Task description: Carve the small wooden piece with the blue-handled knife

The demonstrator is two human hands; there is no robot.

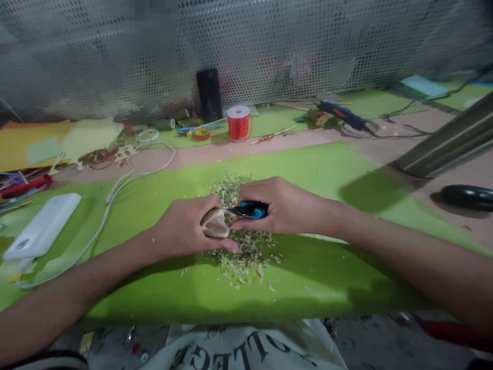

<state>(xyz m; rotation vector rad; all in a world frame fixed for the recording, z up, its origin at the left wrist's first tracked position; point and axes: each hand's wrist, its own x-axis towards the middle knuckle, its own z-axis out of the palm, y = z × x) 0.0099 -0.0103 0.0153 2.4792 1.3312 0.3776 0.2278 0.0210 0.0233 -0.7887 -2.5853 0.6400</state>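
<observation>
Left hand (185,226): clamped, fingers curled, around one pale wooden piece with hollowed-looking end (215,225); at frame centre, over pale green and cream curled shavings (250,259).
Right hand (279,203): clamped around one black-and-blue cutter (248,209), just right of wood.
Hidden: far part of wood inside left hand; rear of cutter inside right fist. Blade contact: cannot tell.
Cut off: slanting grey metal tube (454,139), right edge of frame.
Count: one red thread spool (238,123), upper centre; one white rectangular device (44,226), left; shavings too many to count.
Wood direction: exposed end facing right and toward lower edge; long axis hard to judge.
Cutter axis: roughly sideways across frame, blade pointing left.
</observation>
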